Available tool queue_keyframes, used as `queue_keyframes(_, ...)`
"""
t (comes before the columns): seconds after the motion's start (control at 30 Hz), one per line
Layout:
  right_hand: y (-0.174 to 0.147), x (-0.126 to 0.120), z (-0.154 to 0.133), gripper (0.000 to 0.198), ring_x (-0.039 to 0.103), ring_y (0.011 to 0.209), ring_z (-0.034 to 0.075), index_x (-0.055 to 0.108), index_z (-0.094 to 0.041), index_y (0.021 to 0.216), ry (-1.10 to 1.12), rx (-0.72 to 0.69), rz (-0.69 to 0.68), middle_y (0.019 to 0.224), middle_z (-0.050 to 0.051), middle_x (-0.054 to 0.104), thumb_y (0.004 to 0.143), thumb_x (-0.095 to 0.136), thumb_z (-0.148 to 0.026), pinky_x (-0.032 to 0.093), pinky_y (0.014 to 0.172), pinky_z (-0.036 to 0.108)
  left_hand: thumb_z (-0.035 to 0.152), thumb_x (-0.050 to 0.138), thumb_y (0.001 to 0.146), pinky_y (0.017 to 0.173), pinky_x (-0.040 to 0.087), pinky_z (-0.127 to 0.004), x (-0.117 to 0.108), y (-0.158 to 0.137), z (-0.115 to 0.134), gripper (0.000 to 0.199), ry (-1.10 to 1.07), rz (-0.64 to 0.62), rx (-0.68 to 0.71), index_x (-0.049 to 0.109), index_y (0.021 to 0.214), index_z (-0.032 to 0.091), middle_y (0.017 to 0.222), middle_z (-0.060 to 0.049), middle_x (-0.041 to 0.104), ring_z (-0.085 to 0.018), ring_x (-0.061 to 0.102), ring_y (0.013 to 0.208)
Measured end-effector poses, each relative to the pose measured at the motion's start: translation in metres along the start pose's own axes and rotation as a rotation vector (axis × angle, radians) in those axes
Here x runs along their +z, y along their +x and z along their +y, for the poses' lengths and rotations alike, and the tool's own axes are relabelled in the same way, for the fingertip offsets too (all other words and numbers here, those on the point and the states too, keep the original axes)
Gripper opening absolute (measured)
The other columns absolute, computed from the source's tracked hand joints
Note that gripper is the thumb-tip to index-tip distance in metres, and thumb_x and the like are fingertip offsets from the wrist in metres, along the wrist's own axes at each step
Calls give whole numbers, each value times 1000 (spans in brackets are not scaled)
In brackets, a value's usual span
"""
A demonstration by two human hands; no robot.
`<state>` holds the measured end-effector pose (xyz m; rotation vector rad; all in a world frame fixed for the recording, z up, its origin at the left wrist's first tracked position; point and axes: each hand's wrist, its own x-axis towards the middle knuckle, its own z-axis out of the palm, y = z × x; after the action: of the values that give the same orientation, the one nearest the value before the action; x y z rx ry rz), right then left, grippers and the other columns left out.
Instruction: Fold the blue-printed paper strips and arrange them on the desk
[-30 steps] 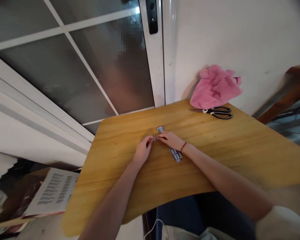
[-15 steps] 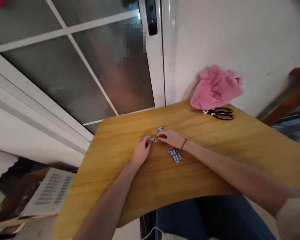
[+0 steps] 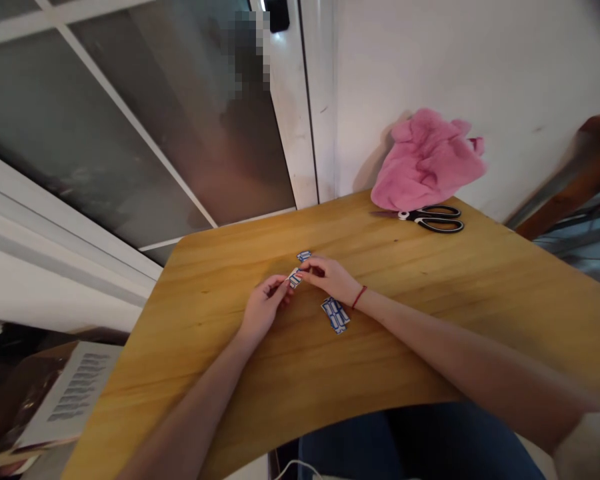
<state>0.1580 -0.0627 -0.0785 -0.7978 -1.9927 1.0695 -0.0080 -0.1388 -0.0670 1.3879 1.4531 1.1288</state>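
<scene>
A: What's between the hands?

B: A small blue-and-white packet (image 3: 295, 277), held just above the table (image 3: 430, 300) near its middle. The left hand (image 3: 263, 310) pinches its near end between thumb and fingertips, the other fingers curled in. The right hand (image 3: 330, 279) pinches the far end the same way, fingers bent over it. Both sets of fingers are closed on that one packet, and the hands nearly touch across it.

A: Can you read what it is?

B: No, it's too small; I only see blue bars on white.

A: Anything like it nearby?

B: Two more. One piece (image 3: 304, 255) lies flat on the wood just beyond the right hand's fingers. A larger strip (image 3: 335, 315) with the same print lies flat just beside the right wrist, on the near side. That wrist wears a red cord (image 3: 359, 297).

A: Any containers, a box or tray holding these?

B: None holds them; all three pieces are loose, two lying straight on the wood.

A: And farther out?

B: Scissors (image 3: 430, 219) with black handles lie shut at the far edge, blades pointing left. A pink cloth (image 3: 425, 160) is bunched just behind them against the white wall (image 3: 480, 60). Left of the wall is a frosted glass door (image 3: 130, 120). Below the table's left edge, a printed sheet (image 3: 75, 397) lies on a lower surface.
</scene>
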Motion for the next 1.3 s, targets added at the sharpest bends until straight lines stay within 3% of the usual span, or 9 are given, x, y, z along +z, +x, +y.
queue_keyframes(0.1, -6, 1, -6, 30, 43, 59, 7, 66, -12, 93, 235, 92, -54, 73, 0, 57, 81, 60, -39, 33, 55, 21, 43, 64, 76, 53, 42, -20, 9, -7, 7, 28, -235, -17, -121, 62, 82, 15, 75, -1, 64, -8, 53, 56)
queue_keyframes(0.23, -11, 3, -15, 35, 43, 54, 6, 67, -12, 89, 400, 191, -124, 63, -2, 53, 79, 59, -44, 31, 49, 19, 44, 68, 72, 51, 43, -21, 14, -13, 13, 31, -265, -57, -169, 63, 79, 14, 73, -2, 65, -8, 54, 55)
queue_keyframes(0.47, -13, 2, -18, 36, 37, 38, 5, 58, -14, 76, 389, 294, -58, 45, -7, 44, 75, 63, -50, 28, 39, 18, 42, 67, 76, 44, 35, -16, 6, -11, 12, 27, -259, 156, -37, 54, 79, 18, 66, 5, 52, -4, 45, 50)
queue_keyframes(0.67, -15, 5, -17, 33, 38, 40, 4, 56, -14, 77, 264, 261, -87, 57, -4, 54, 75, 64, -46, 27, 38, 18, 41, 67, 75, 51, 42, -19, 11, -12, 12, 30, -279, 46, -28, 61, 94, 18, 77, 1, 58, -8, 53, 62)
queue_keyframes(0.9, -15, 8, -15, 32, 41, 52, 5, 50, -14, 65, 162, 131, -100, 57, -4, 50, 75, 67, -39, 31, 48, 18, 37, 74, 68, 51, 39, -18, 10, -12, 11, 25, -238, 92, -99, 62, 72, 15, 63, 2, 59, -7, 48, 54)
queue_keyframes(1.13, -14, 4, -20, 34, 38, 40, 3, 58, -13, 77, 351, 278, -135, 59, -2, 57, 76, 64, -47, 27, 37, 17, 36, 73, 69, 54, 43, -19, 1, -4, 5, 21, -196, 178, -20, 67, 73, 16, 62, 1, 61, -8, 51, 57)
queue_keyframes(1.3, -13, 4, -19, 36, 39, 39, 2, 59, -13, 80, 422, 323, -139, 62, -1, 61, 74, 66, -48, 26, 35, 16, 36, 69, 73, 56, 44, -21, 2, -4, 1, 20, -199, 164, -26, 70, 79, 17, 63, 1, 61, -9, 51, 58)
